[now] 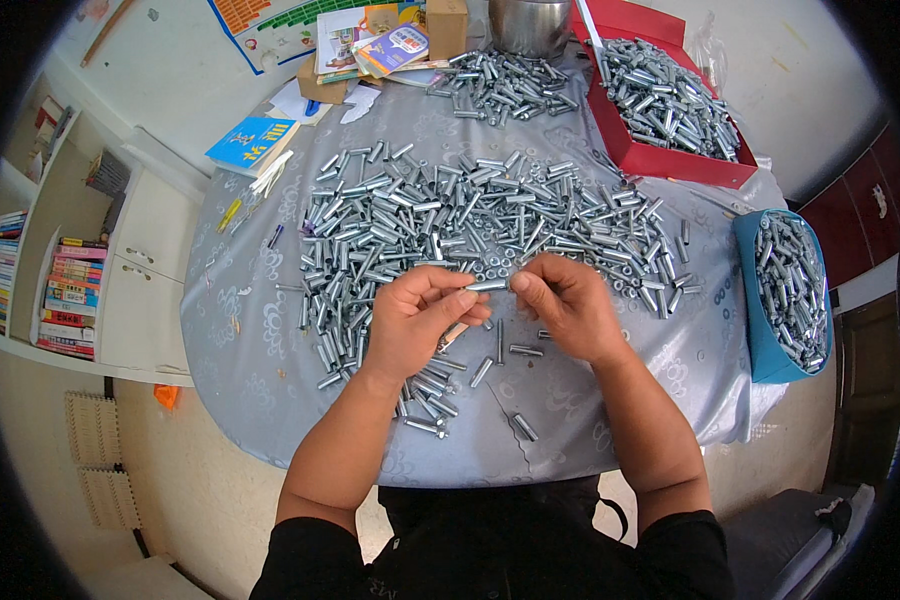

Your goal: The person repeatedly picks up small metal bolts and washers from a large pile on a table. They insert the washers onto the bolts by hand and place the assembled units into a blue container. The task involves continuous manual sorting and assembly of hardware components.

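A metal sleeve anchor (487, 286) lies level between my two hands, above the near edge of a wide heap of parts. Thumb and fingers of my left hand (422, 315) pinch its left end. At its right end, my right hand (566, 304) closes thumb and forefinger; whether a nut sits in that grip is hidden. The heap (427, 210) mixes shiny sleeves, bolts, nuts and washers. Below my hands lie a loose bolt (500, 342), a sleeve (526, 350) and another sleeve (525, 427). Several anchors (429, 405) are gathered beside my left wrist.
A red box (675, 174) of anchors stands at the back right, a blue bin (744, 300) of them at the right edge. Another pile (506, 86) lies before a metal pot (531, 26). A blue book (251, 144) and a yellow pen (229, 215) are on the left.
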A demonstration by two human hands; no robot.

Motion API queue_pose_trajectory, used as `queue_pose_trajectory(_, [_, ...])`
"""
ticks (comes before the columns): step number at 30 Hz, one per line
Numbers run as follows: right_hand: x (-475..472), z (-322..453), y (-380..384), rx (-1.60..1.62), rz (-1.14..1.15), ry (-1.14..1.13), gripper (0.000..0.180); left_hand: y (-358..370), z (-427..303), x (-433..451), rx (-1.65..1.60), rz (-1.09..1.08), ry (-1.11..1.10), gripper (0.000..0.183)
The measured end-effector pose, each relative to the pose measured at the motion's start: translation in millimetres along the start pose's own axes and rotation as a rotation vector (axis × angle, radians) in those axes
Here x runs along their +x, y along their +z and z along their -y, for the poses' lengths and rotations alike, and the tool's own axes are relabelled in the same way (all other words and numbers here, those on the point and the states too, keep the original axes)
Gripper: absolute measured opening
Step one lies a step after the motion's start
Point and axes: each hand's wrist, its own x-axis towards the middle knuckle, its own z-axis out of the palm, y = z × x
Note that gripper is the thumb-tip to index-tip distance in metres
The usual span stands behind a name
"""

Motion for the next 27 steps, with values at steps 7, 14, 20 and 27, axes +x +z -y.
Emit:
queue_pose_trajectory(7, [4, 6, 13, 0.299, -0.212, -0.098, 0.023, 0, 5, 1, 0.03, -0.009, -0.009, 0.016])
queue_pose_trajectory(14, [2, -8, -3, 0.07, 0.015, 0.07, 0.016, 1, 2, 1, 0.0, -0.022, -0.017, 0.016])
queue_pose_trajectory(20, [4, 2, 12, 0.287, -0.086, -0.071, 0.016, -3, 4, 1, 0.009, -0.036, -0.013, 0.015])
queue_pose_trajectory(27, [3, 1, 7, 0.267, -0.061, -0.042, 0.014, -2, 4, 2, 0.01, -0.023, -0.003, 0.015])
